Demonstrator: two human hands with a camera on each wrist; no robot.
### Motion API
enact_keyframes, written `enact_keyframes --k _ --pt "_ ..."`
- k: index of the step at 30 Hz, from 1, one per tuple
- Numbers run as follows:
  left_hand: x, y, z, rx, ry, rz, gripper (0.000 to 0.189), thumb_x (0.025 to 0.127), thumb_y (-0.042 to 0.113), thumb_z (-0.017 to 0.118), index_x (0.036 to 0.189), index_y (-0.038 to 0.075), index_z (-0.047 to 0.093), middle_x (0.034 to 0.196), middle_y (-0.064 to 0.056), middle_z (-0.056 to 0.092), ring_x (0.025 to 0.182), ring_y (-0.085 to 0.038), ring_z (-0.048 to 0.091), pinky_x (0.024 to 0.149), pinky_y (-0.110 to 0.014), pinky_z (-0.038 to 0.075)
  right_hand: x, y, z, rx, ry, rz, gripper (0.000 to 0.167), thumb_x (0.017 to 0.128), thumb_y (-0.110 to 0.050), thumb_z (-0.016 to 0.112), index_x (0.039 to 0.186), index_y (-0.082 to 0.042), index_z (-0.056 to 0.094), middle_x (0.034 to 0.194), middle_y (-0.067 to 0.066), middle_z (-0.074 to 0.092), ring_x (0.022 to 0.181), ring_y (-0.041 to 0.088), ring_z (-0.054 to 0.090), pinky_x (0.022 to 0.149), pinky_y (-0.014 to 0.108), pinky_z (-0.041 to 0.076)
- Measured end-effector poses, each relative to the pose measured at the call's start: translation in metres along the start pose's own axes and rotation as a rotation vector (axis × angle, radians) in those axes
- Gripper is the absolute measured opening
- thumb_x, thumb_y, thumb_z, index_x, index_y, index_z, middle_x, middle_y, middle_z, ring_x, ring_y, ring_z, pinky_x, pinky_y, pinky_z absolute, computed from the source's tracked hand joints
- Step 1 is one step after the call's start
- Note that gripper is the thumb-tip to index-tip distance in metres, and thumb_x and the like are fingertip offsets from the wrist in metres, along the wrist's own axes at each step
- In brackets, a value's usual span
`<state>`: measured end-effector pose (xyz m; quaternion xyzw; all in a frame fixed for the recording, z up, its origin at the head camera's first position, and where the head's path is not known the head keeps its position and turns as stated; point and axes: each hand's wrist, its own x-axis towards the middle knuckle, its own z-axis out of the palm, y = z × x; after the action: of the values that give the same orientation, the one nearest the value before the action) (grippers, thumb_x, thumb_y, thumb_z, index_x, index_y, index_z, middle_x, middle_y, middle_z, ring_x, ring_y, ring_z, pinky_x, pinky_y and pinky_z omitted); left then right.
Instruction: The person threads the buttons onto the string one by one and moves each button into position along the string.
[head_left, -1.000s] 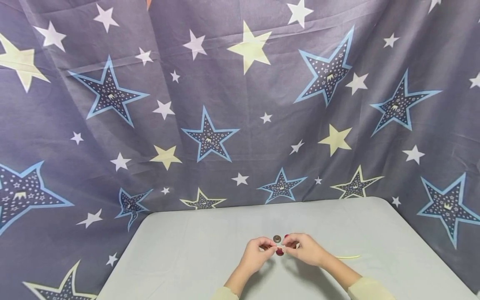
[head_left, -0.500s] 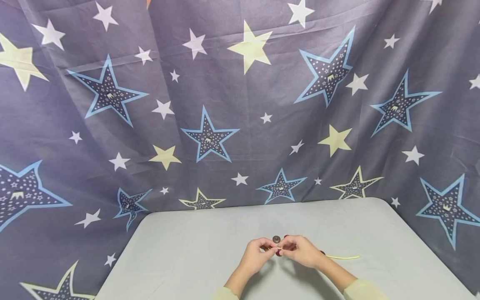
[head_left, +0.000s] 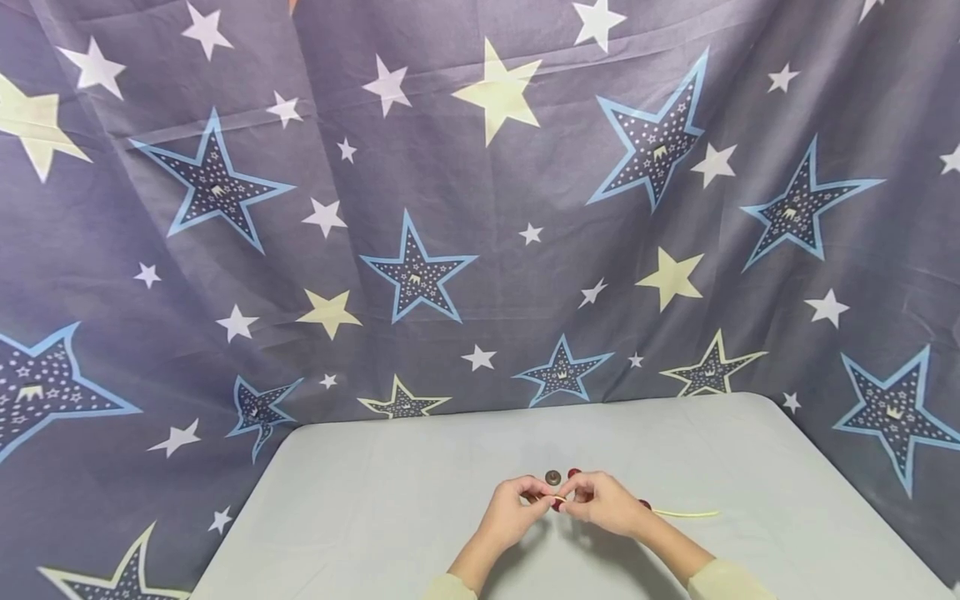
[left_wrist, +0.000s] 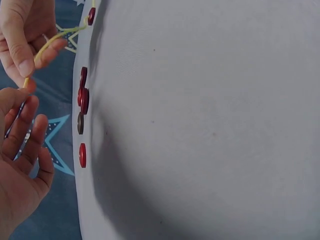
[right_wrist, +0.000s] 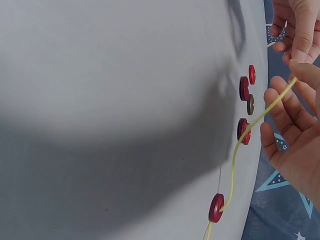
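A yellow cord (right_wrist: 235, 155) runs through a red button (right_wrist: 216, 208) on the table and up to both hands. My right hand (head_left: 609, 503) pinches it near one end between thumb and forefinger. My left hand (head_left: 508, 510) pinches the short piece that shows between the two hands, its fingertips close to the right hand's. In the left wrist view the left hand's (left_wrist: 22, 165) other fingers are spread loosely. Below the hands lie loose buttons: a brown one (head_left: 552, 477), a red one (head_left: 574, 472) and a dark red one (head_left: 558, 505), partly covered by the fingers.
The table (head_left: 390, 500) has a pale grey cover. A dark curtain (head_left: 480, 200) printed with stars hangs behind it and along both sides. The cord's other end (head_left: 686, 514) lies on the table, right of the right forearm.
My right hand has shifted slightly left and its fingertips have closed up on the cord beside the left hand. The threaded red button now shows beside the right wrist. The left hand stays nearly still.
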<state>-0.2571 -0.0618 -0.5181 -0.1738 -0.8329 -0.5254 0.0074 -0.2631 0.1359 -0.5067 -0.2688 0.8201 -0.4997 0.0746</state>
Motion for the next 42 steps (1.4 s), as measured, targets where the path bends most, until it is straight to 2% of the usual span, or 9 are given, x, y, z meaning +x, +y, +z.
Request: enact_keyframes --k 7,14,20,26,30,34,42 --pt "-0.001 0.001 0.000 -0.006 -0.006 0.014 0.005 0.083 0.014 0.068 0.085 0.010 0.069 0.080 -0.002 0.069 0.072 0.001 0.053 0.065 -0.017 0.044 -0.003 0.001 -0.004 0.032 0.019 -0.015 0.016 0.083 -0.013 0.067 0.094 -0.002 0.068 0.060 -0.006 0.048 0.050 -0.003 0.040 0.046 0.014 0.033" --pt "-0.001 0.000 0.001 -0.007 -0.004 0.026 0.005 0.083 0.013 0.068 0.085 0.009 0.069 0.079 -0.003 0.068 0.071 0.001 0.053 0.066 -0.017 0.045 -0.006 -0.002 -0.006 0.008 0.024 -0.006 0.015 0.086 -0.012 0.064 0.092 0.001 0.068 0.061 -0.002 0.053 0.052 -0.002 0.043 0.047 0.016 0.036" --pt "0.000 -0.002 0.002 -0.009 0.005 0.025 0.006 0.082 0.014 0.070 0.083 0.008 0.069 0.078 -0.004 0.068 0.069 0.001 0.052 0.064 -0.016 0.044 -0.011 -0.022 -0.007 -0.019 0.044 -0.007 0.012 0.086 -0.004 0.062 0.088 0.007 0.066 0.060 0.013 0.055 0.052 -0.002 0.043 0.047 0.016 0.037" --pt "0.000 -0.006 0.004 -0.030 0.012 -0.001 0.008 0.079 0.011 0.071 0.083 0.005 0.068 0.075 -0.004 0.067 0.065 0.000 0.052 0.061 -0.016 0.045 -0.016 -0.041 -0.011 -0.035 0.076 0.010 0.012 0.085 -0.005 0.063 0.085 0.007 0.065 0.063 0.018 0.057 0.053 -0.001 0.045 0.050 0.017 0.040" --pt "0.000 -0.005 0.004 -0.029 0.019 -0.026 0.013 0.077 0.011 0.073 0.084 0.002 0.068 0.075 -0.005 0.067 0.063 -0.001 0.052 0.059 -0.016 0.044 -0.013 -0.022 -0.012 -0.046 0.098 0.014 0.013 0.085 -0.009 0.065 0.087 0.004 0.067 0.066 0.012 0.060 0.054 -0.002 0.046 0.051 0.018 0.043" --pt "0.001 -0.004 0.005 0.042 0.035 -0.018 0.014 0.075 0.013 0.075 0.082 0.003 0.068 0.074 -0.004 0.067 0.061 -0.001 0.051 0.058 -0.016 0.043 -0.008 0.002 -0.014 -0.064 0.121 -0.001 0.014 0.084 -0.016 0.067 0.086 -0.002 0.069 0.066 0.001 0.059 0.055 -0.002 0.047 0.051 0.019 0.044" --pt "0.006 -0.007 0.014 0.178 0.076 -0.044 0.016 0.072 0.017 0.078 0.081 0.007 0.069 0.076 -0.001 0.066 0.062 0.000 0.051 0.057 -0.017 0.042 -0.008 0.002 -0.018 -0.054 0.134 0.023 0.012 0.084 -0.017 0.068 0.085 -0.005 0.069 0.062 -0.001 0.055 0.049 -0.002 0.044 0.045 0.019 0.040"
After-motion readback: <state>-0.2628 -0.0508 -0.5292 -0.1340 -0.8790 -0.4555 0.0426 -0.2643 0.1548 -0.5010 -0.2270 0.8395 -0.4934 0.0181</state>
